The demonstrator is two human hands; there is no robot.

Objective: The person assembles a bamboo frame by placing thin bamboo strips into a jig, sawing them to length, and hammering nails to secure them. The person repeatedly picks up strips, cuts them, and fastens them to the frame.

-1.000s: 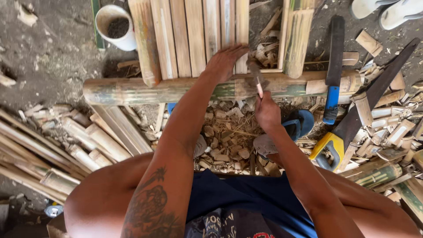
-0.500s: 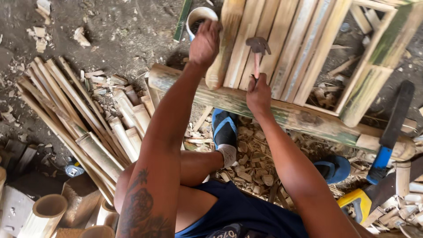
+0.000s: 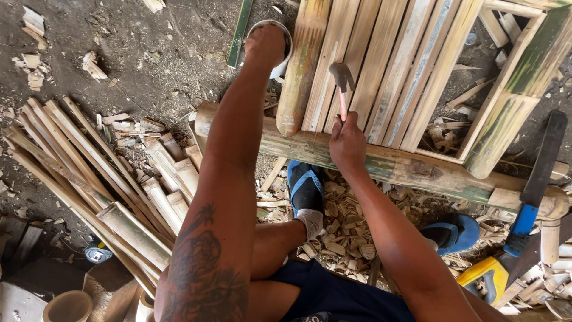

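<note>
My right hand [image 3: 348, 142] grips the red handle of a small hammer [image 3: 342, 80], whose metal head rests over a row of split bamboo slats [image 3: 381, 65]. The slats lie across a thick bamboo pole [image 3: 411, 167] of a frame. My left hand [image 3: 266, 43] reaches far forward into a white cup [image 3: 281, 67] on the ground beside the frame's left post; whether its fingers hold anything is hidden. My feet in blue sandals [image 3: 305, 189] rest among bamboo shavings.
A pile of split bamboo strips [image 3: 89, 173] lies at the left. A blue-handled saw [image 3: 536, 185] and a yellow tool [image 3: 485, 275] lie at the right. Another bamboo post [image 3: 506, 107] slants at the right. A bamboo tube end [image 3: 68, 305] stands bottom left.
My left hand has moved from the slats up and left to the white cup. The hammer stays raised over the slats. The view has shifted so the strip pile shows more.
</note>
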